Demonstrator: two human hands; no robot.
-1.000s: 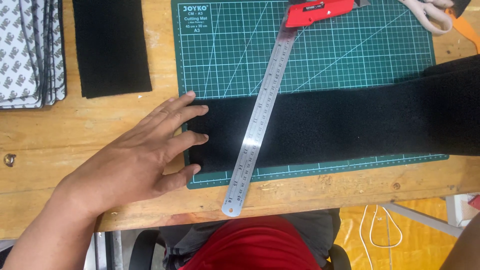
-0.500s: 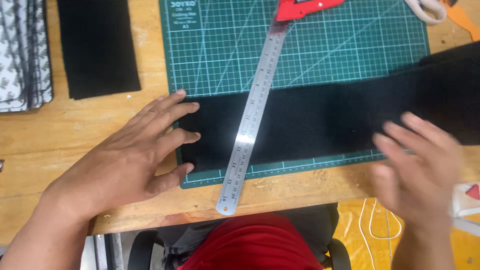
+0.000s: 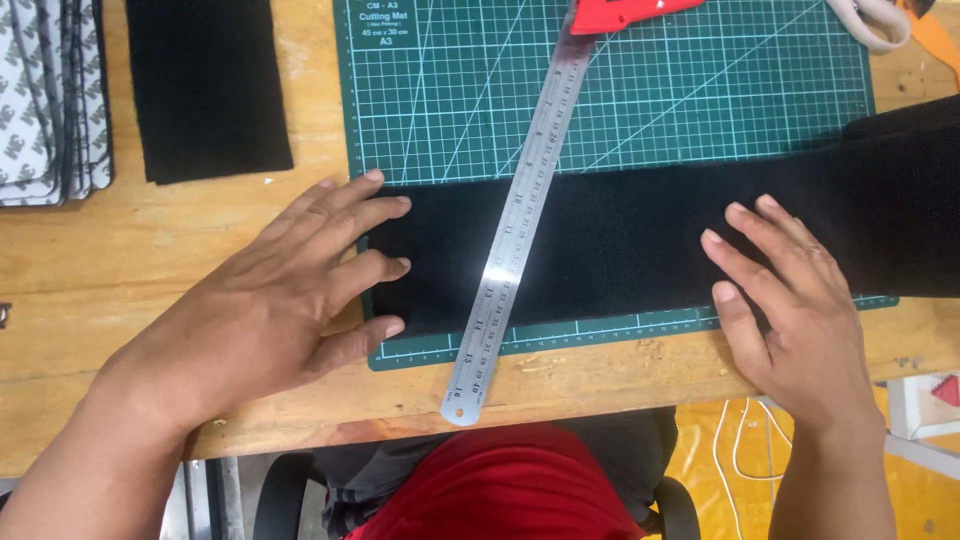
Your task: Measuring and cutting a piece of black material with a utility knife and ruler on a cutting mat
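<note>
Head view: black strip (image 3: 640,240) lengthwise left-right under both hands.

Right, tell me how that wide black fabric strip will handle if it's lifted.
The wide black fabric strip probably flops: it lies flat across the green cutting mat. Likely light; the steel ruler on it would slide off. Both hands press it.

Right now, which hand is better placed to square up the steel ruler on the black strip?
Left, probably. The left hand has fingertips on the black strip's end, close beside the steel ruler. The right hand presses the strip farther off.
</note>
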